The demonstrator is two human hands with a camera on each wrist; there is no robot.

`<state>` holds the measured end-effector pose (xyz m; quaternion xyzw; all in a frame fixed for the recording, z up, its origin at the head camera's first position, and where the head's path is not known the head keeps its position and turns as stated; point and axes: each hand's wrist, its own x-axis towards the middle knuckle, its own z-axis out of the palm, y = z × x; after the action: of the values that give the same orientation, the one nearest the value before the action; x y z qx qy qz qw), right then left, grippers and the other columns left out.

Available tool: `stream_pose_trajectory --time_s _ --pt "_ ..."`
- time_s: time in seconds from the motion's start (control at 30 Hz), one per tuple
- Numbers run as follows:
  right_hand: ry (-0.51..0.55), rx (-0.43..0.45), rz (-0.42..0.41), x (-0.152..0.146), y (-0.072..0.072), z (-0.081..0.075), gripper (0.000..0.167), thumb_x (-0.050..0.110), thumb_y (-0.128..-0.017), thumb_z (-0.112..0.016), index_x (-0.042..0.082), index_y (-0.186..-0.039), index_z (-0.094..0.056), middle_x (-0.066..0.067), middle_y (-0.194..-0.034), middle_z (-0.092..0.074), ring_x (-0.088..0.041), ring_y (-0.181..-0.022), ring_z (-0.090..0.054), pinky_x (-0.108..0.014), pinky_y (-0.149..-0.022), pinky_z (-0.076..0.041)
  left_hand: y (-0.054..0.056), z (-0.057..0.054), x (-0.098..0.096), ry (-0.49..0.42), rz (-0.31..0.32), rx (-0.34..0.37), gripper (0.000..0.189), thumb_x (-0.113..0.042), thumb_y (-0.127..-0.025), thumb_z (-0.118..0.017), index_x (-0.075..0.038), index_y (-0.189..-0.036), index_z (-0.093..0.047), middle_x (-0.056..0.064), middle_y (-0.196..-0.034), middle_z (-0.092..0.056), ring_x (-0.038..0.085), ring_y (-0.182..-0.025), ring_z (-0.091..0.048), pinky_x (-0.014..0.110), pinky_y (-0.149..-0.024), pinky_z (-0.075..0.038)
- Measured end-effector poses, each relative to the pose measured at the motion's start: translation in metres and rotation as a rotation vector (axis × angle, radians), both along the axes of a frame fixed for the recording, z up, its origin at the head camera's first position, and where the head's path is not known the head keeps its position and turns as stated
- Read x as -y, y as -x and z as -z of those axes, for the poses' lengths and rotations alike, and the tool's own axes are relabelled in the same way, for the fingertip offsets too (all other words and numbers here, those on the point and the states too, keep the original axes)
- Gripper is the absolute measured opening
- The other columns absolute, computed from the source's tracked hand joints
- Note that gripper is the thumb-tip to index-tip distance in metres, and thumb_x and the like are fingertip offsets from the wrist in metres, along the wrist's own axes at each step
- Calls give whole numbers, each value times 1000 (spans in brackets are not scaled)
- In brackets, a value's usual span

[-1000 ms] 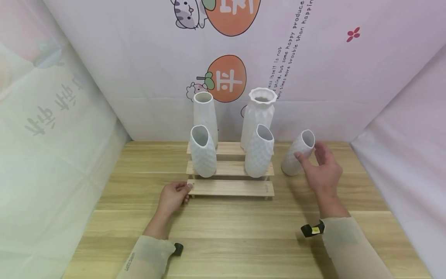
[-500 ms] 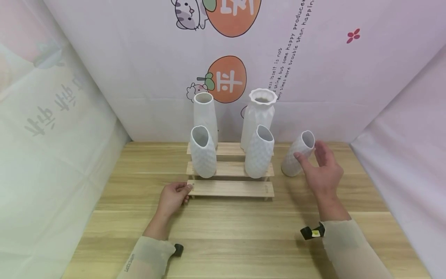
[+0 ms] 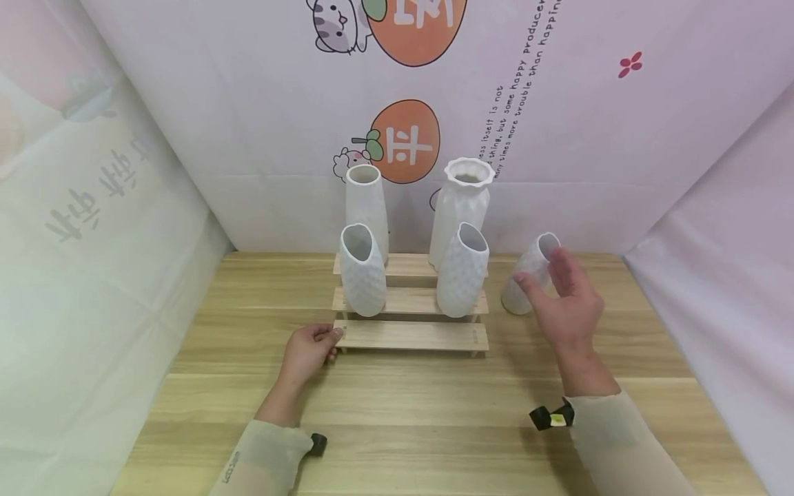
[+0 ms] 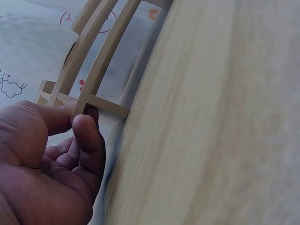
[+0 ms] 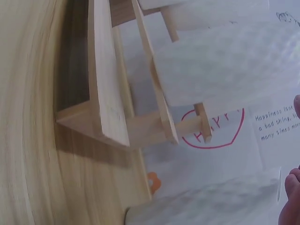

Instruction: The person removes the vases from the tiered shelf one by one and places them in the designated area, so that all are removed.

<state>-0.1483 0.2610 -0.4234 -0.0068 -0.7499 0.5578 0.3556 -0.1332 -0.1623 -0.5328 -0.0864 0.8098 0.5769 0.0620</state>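
Note:
A three-tier wooden stand (image 3: 412, 335) stands on the table, its lowest tier bare. My left hand (image 3: 307, 353) pinches the left end of that tier; in the left wrist view, thumb and finger close on the board's end (image 4: 80, 105). To the right of the stand a white textured vase (image 3: 516, 299) with a slanted mouth stands on the tabletop. My right hand (image 3: 569, 308) hovers in front of it, fingers and thumb spread, partly covering it. In the right wrist view, only fingertips (image 5: 293, 183) show, apart from this vase (image 5: 206, 206).
Two slant-mouthed white vases, one left (image 3: 364, 286) and one right (image 3: 460, 282), stand on the middle tier. Behind them are a tall smooth vase (image 3: 366, 200) and a ruffled-rim vase (image 3: 459, 207). Printed white cloth (image 3: 279, 138) walls the wooden table (image 3: 397, 420).
My right hand has loosened from around the right vase and shifted slightly left, now covering part of its rim. The vase stays in place. My left hand has not moved.

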Motion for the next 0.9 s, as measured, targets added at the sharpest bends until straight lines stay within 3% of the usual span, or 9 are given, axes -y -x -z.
stream_pose_trajectory --time_s 0.17,0.37,0.9 --pt "-17 8 -20 8 -4 -6 67 -5 -73 -92 1 -134 -66 -17 -135 -67 -27 -128 -63 -28 -104 -51 -1 1 0 -4 -1 2 40 -26 -100 -72 7 -123 -69 9 -86 -75 19 -67 -68 27 -58 -58" --pt "-28 -17 -46 10 -1 1 69 -11 -70 -91 -2 -133 -66 -23 -132 -67 -26 -126 -65 -28 -103 -52 0 -1 0 -1 2 2 40 -27 -100 -73 6 -123 -69 9 -85 -76 19 -67 -68 27 -58 -58" --pt "-30 -1 -138 26 -8 -3 68 -4 -73 -92 0 -135 -66 -14 -133 -69 -29 -126 -64 -27 -103 -52 1 0 2 20 17 -11 41 -28 -100 -73 6 -122 -69 8 -84 -76 19 -66 -68 27 -57 -57"
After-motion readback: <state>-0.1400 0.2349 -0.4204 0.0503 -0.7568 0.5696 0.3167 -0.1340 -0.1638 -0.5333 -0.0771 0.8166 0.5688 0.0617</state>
